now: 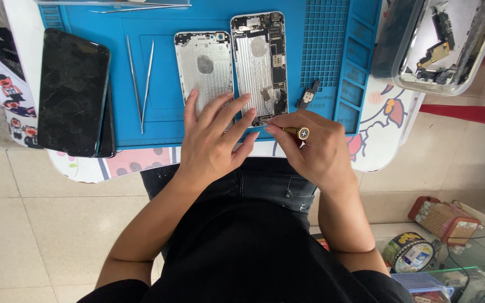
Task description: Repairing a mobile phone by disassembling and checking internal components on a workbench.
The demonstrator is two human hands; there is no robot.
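Two opened phone housings lie side by side on a blue work mat [158,120]: an empty silver shell [204,64] on the left and a housing with internal parts [259,62] on the right. My left hand [215,140] rests flat, fingers spread over the lower ends of both housings. My right hand [315,151] pinches a small screwdriver with a gold-coloured cap [300,133], its tip pointing at the bottom edge of the right housing. A small loose phone part [308,95] lies just right of that housing.
Two tweezers [141,78] lie on the mat left of the shells. Dark phone screens [74,92] are stacked at the left table edge. A clear tray with phone parts [444,45] sits at the upper right. Tape rolls and boxes [411,252] stand on the floor at lower right.
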